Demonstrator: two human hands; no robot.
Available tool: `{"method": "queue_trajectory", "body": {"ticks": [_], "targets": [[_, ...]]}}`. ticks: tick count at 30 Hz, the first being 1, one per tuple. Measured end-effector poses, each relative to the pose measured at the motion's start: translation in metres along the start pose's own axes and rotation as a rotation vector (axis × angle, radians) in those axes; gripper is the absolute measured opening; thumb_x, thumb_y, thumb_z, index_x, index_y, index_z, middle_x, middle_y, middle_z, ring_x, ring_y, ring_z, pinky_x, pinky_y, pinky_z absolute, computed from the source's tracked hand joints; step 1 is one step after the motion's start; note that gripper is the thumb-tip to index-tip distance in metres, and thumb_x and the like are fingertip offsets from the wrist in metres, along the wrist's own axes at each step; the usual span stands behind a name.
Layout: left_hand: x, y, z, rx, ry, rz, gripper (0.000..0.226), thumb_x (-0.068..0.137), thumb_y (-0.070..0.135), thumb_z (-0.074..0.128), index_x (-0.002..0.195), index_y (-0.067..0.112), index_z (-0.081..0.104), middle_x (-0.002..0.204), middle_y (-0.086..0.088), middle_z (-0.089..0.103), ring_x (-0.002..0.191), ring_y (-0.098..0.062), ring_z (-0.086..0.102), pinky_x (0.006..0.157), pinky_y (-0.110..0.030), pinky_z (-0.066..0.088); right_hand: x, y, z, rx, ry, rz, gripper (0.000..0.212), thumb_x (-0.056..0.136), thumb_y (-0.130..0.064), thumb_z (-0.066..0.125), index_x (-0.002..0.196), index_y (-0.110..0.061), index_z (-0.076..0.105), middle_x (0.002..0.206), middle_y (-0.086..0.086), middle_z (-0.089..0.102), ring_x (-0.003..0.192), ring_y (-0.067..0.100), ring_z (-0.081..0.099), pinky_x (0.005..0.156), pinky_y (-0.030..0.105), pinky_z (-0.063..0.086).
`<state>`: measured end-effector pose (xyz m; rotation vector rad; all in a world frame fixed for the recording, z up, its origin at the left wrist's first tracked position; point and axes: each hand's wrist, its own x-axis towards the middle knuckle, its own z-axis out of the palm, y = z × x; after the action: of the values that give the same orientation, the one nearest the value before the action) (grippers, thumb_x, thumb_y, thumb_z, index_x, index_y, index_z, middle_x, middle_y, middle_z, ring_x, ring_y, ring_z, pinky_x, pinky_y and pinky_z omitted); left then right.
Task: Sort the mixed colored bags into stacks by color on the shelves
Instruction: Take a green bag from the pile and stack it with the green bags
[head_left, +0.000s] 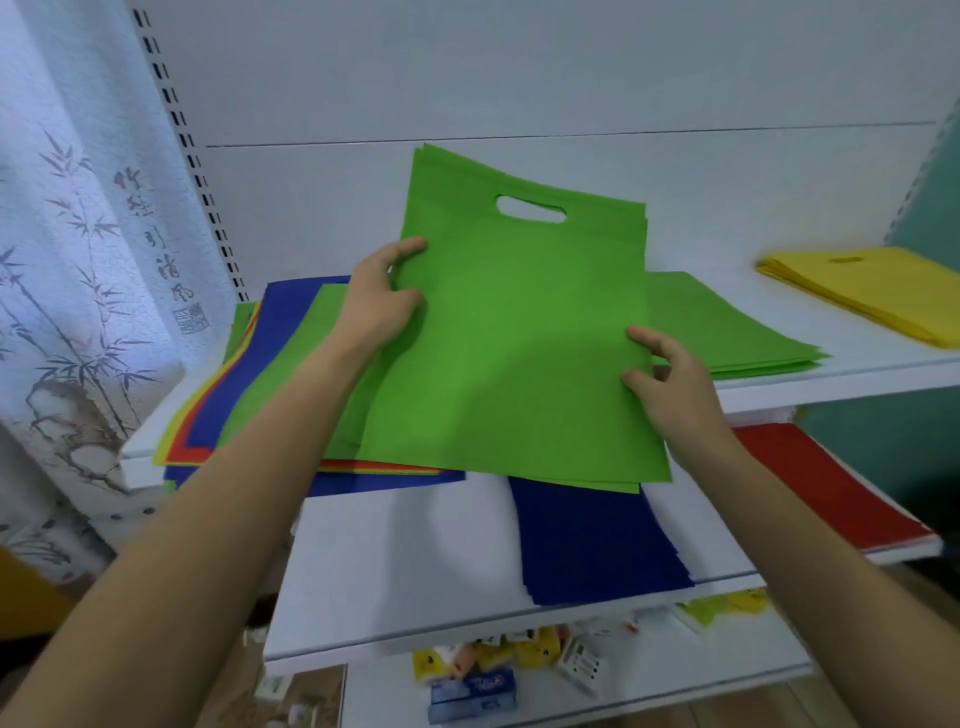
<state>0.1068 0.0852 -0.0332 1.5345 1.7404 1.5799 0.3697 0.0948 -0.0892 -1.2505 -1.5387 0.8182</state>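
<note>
Now we hold green bags (514, 332) tilted above mixed pile (234, 395): our left hand (379, 301) pinches left edge, right hand (670, 384) grips right edge. Green stack (727, 327) behind.

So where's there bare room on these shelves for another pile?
Upper shelf: a bare strip between the green stack and the yellow stack. Middle shelf: a wide white patch left of the blue stack, a narrower gap between it and the red stack. The upper shelf's left end is crowded with the mixed pile.
</note>
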Motion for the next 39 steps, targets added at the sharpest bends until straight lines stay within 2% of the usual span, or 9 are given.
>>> {"method": "queue_trajectory", "body": {"ticks": [3, 6, 10, 14, 17, 22, 29, 37, 39], "targets": [[-0.015, 0.018, 0.050, -0.001, -0.001, -0.009, 0.063, 0.077, -0.017, 0.046, 0.132, 0.014, 0.048, 0.136, -0.005, 0.049, 0.119, -0.021, 0.053, 0.095, -0.030, 0.049, 0.010, 0.020, -0.050, -0.008, 0.014, -0.005, 0.047, 0.089, -0.002, 0.052, 0.130, -0.024, 0.049, 0.114, 0.010, 0.053, 0.069, 0.010, 0.051, 0.055, 0.017, 0.048], [-0.027, 0.034, 0.099, 0.013, -0.007, -0.018, 0.063, 0.078, -0.017, 0.045, 0.133, 0.014, 0.046, 0.139, -0.005, 0.045, 0.120, -0.021, 0.051, 0.096, -0.030, 0.048, 0.022, 0.042, -0.097, -0.041, 0.011, -0.026, 0.048, 0.089, -0.001, 0.051, 0.130, -0.026, 0.048, 0.118, 0.009, 0.055, 0.087, 0.022, 0.058, 0.056, 0.010, 0.049], [-0.032, 0.045, 0.154, -0.032, -0.030, -0.062, 0.062, 0.080, -0.016, 0.046, 0.134, 0.015, 0.045, 0.138, -0.004, 0.044, 0.112, -0.023, 0.055, 0.093, -0.034, 0.050, 0.039, 0.057, -0.148, -0.100, 0.016, -0.059, 0.049, 0.088, 0.003, 0.049, 0.131, -0.020, 0.048, 0.129, 0.013, 0.051, 0.107, 0.027, 0.054, 0.091, 0.040, 0.049], [-0.012, 0.053, 0.184, -0.007, -0.025, -0.106, 0.061, 0.082, -0.013, 0.047, 0.135, 0.020, 0.044, 0.140, -0.002, 0.043, 0.070, -0.002, 0.054, 0.068, -0.025, 0.053, 0.070, 0.060, -0.172, -0.094, -0.027, -0.048, 0.049, 0.090, 0.003, 0.046, 0.132, -0.022, 0.047, 0.126, 0.013, 0.053, 0.093, 0.032, 0.058, 0.075, 0.036, 0.052], [0.017, 0.061, 0.195, -0.031, -0.017, -0.140, 0.060, 0.084, -0.013, 0.046, 0.136, 0.014, 0.041, 0.138, -0.007, 0.045, 0.072, -0.003, 0.054, 0.058, -0.012, 0.050, 0.101, 0.054, -0.177, -0.049, -0.051, -0.019, 0.049, 0.090, 0.005, 0.045, 0.133, -0.019, 0.047, 0.119, 0.013, 0.057, 0.093, 0.038, 0.061, 0.078, 0.043, 0.054], [0.072, 0.062, 0.213, -0.045, -0.030, -0.190, 0.058, 0.084, -0.013, 0.047, 0.138, 0.006, 0.038, 0.135, -0.016, 0.047, 0.110, -0.026, 0.054, 0.086, -0.026, 0.047, 0.171, 0.048, -0.175, -0.003, -0.079, 0.024, 0.049, 0.088, 0.005, 0.048, 0.132, -0.017, 0.050, 0.138, 0.007, 0.047, 0.094, 0.025, 0.056, 0.073, 0.032, 0.052], [0.115, 0.028, 0.248, 0.105, -0.109, -0.283, 0.058, 0.084, -0.013, 0.049, 0.139, 0.002, 0.035, 0.136, -0.019, 0.045, 0.119, -0.032, 0.049, 0.100, -0.036, 0.044, 0.227, 0.075, -0.161, -0.076, -0.147, 0.155, 0.048, 0.088, 0.006, 0.048, 0.133, -0.012, 0.048, 0.123, 0.004, 0.050, 0.084, 0.018, 0.053, 0.062, 0.023, 0.048], [0.106, 0.003, 0.266, 0.395, -0.232, -0.388, 0.019, 0.082, -0.009, 0.050, 0.092, 0.008, 0.053, 0.127, -0.023, 0.052, 0.118, -0.034, 0.050, 0.098, -0.035, 0.041, 0.224, 0.104, -0.156, -0.388, -0.245, 0.184, 0.049, 0.088, 0.000, 0.052, 0.135, -0.007, 0.045, 0.141, 0.016, 0.042, 0.119, 0.032, 0.049, 0.091, 0.031, 0.041], [0.101, 0.004, 0.264, 0.398, -0.225, -0.364, 0.028, 0.083, -0.005, 0.051, 0.111, 0.000, 0.053, 0.131, -0.022, 0.049, 0.123, -0.034, 0.047, 0.101, -0.036, 0.040, 0.217, 0.103, -0.159, -0.444, -0.236, 0.137, 0.051, 0.088, -0.001, 0.052, 0.137, -0.009, 0.043, 0.143, 0.014, 0.040, 0.121, 0.031, 0.048, 0.095, 0.032, 0.040]]}}
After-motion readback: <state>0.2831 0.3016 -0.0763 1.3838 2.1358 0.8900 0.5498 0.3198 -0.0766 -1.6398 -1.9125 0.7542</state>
